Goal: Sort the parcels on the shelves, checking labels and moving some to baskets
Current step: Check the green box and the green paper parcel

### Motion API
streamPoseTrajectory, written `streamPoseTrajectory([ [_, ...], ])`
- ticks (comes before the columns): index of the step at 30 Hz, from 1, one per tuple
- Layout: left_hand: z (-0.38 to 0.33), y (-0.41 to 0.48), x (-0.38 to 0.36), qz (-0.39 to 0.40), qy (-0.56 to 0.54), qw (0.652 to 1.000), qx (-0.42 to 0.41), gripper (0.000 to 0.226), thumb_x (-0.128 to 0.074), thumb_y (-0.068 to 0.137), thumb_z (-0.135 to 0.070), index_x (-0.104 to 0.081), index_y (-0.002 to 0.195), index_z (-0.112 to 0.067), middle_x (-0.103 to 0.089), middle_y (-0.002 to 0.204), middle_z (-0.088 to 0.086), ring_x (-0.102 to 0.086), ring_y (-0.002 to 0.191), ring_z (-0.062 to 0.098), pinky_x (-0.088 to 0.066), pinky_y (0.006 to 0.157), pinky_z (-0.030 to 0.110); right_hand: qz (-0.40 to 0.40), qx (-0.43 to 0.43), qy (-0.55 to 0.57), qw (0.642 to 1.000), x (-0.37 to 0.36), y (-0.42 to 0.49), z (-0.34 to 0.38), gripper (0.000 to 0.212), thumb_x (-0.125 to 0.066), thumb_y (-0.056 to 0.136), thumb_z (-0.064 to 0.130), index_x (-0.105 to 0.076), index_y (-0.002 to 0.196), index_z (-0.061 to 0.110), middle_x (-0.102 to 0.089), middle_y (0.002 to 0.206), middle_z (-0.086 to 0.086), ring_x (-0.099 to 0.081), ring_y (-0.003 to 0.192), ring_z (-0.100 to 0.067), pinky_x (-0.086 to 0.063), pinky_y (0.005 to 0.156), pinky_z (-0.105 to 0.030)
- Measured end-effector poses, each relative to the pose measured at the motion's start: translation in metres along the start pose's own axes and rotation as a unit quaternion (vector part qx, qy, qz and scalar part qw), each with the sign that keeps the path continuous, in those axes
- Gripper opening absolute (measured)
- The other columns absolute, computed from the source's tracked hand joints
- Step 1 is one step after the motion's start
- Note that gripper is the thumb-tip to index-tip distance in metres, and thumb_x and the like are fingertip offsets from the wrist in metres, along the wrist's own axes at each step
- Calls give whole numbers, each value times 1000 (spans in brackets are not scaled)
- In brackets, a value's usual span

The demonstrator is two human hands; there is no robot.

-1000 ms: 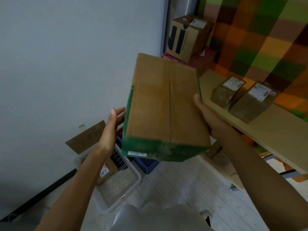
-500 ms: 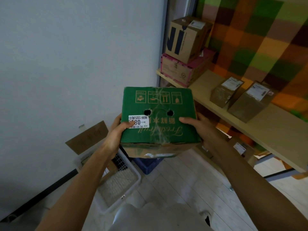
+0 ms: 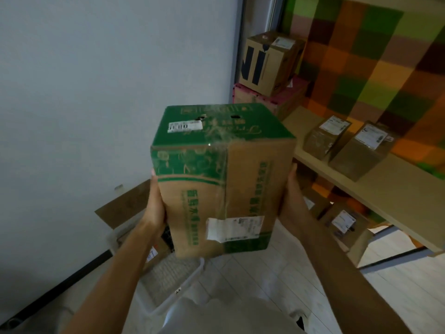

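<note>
I hold a green and brown cardboard parcel (image 3: 216, 177) up in front of me, above a white basket (image 3: 183, 285) on the floor. My left hand (image 3: 155, 206) presses flat against its left side and my right hand (image 3: 290, 198) against its right side; most of both hands' fingers are hidden behind the box. A white shipping label (image 3: 234, 227) faces me low on the brown face. A smaller sticker (image 3: 184, 126) sits on the green top near two holes.
A wooden shelf (image 3: 385, 189) on the right carries two brown parcels (image 3: 322, 138) (image 3: 361, 153). A printed carton (image 3: 267, 63) stands on a pink box (image 3: 284, 102) at the shelf's far end. Another labelled parcel (image 3: 342, 220) lies below. A cardboard sheet (image 3: 125, 208) leans on the wall.
I have turned the parcel over in my hands: first its plain brown side faced me, then the green side, now the brown face with the shipping label. Both hands moved to its sides.
</note>
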State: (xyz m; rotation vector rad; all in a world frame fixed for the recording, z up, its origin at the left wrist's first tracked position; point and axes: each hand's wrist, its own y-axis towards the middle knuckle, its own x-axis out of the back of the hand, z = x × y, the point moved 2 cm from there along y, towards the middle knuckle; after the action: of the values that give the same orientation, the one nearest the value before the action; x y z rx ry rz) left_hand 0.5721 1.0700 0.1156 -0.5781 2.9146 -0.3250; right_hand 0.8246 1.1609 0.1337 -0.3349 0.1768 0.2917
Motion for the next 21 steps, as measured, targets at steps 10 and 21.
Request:
streamPoseTrajectory([
  [10,-5,13,-5,-9,121,990,-79,81,-90,61,-42,-52,130,-23,-71,116,-4,-69,105,15,-55,94,46,-36,90,-194,976,-13,8,22,77,-85,73,23,-48,140,29,-67,123,7,-67,107,-12,-57,92,-42],
  [21,18,11,16,30,-73,997,13,64,-86,65,-48,-60,119,-24,-75,104,-1,-73,91,15,-60,76,35,30,-13,-90,995,16,33,49,77,-81,57,68,-65,115,19,-70,123,-4,-68,108,-20,-54,96,-39],
])
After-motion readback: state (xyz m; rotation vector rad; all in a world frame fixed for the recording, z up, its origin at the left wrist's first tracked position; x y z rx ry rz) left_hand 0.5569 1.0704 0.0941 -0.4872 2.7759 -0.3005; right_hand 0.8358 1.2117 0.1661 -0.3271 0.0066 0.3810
